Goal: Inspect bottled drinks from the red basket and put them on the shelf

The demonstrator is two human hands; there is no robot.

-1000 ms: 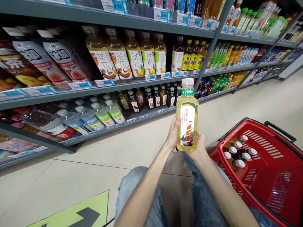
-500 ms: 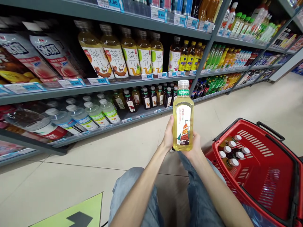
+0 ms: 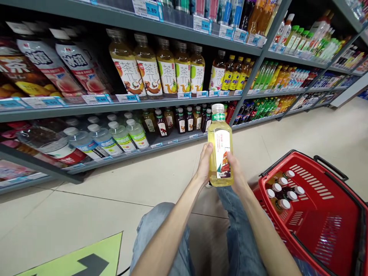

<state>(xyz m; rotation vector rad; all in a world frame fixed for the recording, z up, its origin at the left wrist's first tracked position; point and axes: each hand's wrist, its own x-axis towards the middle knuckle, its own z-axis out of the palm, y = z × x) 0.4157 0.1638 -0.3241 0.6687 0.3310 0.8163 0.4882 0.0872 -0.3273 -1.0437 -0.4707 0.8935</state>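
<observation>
Both hands hold one square-shouldered tea bottle [image 3: 220, 153] with pale yellow liquid, a white cap, a green neck band and a white label with an orange-brown picture. It stands nearly upright above my knees, label facing me. Along its left side my left hand [image 3: 204, 163] is closed, thumb on the edge of the bottle. My right hand [image 3: 237, 172] grips the lower right side, thumb lying over the label. The other fingers are hidden behind the bottle.
A red shopping basket [image 3: 310, 226] stands at my right, with several white-capped bottles [image 3: 283, 191] in its far left corner. Ahead run grey shelves [image 3: 172, 102] of drinks, with small tea bottles [image 3: 181, 120] on the bottom level. A green floor sign [image 3: 71, 255] lies at lower left.
The bottle has turned slightly in my hands, its label now angled more to the right. My right thumb has come round onto the label. The view has shifted a little left.
</observation>
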